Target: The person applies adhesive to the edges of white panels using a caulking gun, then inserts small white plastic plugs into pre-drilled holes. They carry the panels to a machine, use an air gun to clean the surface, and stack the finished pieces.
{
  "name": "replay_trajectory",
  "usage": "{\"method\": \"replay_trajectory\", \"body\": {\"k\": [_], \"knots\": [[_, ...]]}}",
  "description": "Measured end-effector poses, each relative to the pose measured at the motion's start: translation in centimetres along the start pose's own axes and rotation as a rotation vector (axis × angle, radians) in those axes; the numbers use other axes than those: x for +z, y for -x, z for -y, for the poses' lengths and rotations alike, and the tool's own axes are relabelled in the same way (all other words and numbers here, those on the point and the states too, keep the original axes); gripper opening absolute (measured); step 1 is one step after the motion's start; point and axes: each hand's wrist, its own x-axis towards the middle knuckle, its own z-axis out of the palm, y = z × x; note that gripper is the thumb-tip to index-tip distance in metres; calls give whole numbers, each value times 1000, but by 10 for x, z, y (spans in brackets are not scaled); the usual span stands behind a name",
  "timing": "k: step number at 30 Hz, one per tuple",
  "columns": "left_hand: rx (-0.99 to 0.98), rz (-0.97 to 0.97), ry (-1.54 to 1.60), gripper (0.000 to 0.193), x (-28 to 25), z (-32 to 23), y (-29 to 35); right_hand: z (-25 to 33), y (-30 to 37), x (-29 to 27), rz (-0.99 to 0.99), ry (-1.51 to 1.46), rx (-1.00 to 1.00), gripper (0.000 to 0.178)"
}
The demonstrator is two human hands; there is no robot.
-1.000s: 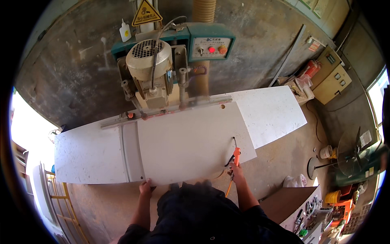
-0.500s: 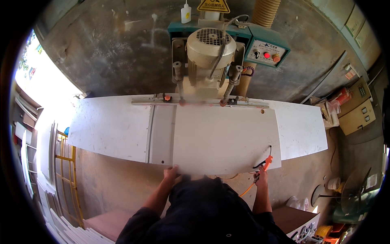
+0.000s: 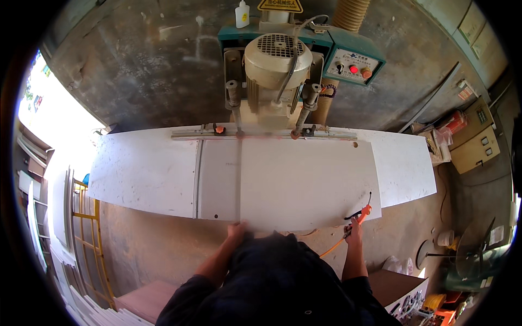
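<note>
Broad, off-white, rectangular board (image 3: 307, 182), lying flat on a long white worktop (image 3: 405, 165), with far edge beside a straight silver metal rail (image 3: 340, 135) and a small brownish round mark near the far right corner. At the near left corner, bare left hand (image 3: 235, 230), with fingers at the edge; cannot tell whether pinching or merely resting. By the near right corner, bare right hand (image 3: 354, 231), closed around an orange, gun-shaped hand tool (image 3: 366, 209) with thin dark nozzle over the board and orange flexible hose (image 3: 330, 250) behind. Beyond the board, beige, rounded motor (image 3: 277, 57) with gridded top; to its right, teal, box-shaped control unit (image 3: 356, 65) with red button.
</note>
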Motion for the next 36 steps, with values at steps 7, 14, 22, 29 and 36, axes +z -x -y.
{"method": "replay_trajectory", "body": {"k": [7,14,22,29,36], "knots": [[58,-36,-52,35,-2,10,-8,0,0,2,34,9,33,54],[-27,-12,-174,44,-12,1,-3,-2,7,0,-1,47,15,52],[899,96,-1316,100,51,-73,124,-28,77,-77,-52,214,-236,55],[970,53,-1964,121,156,-39,103,-18,121,-181,-178,142,-263,55],[880,52,-2035,129,171,-34,94,-15,156,-258,-120,-113,-179,59]]}}
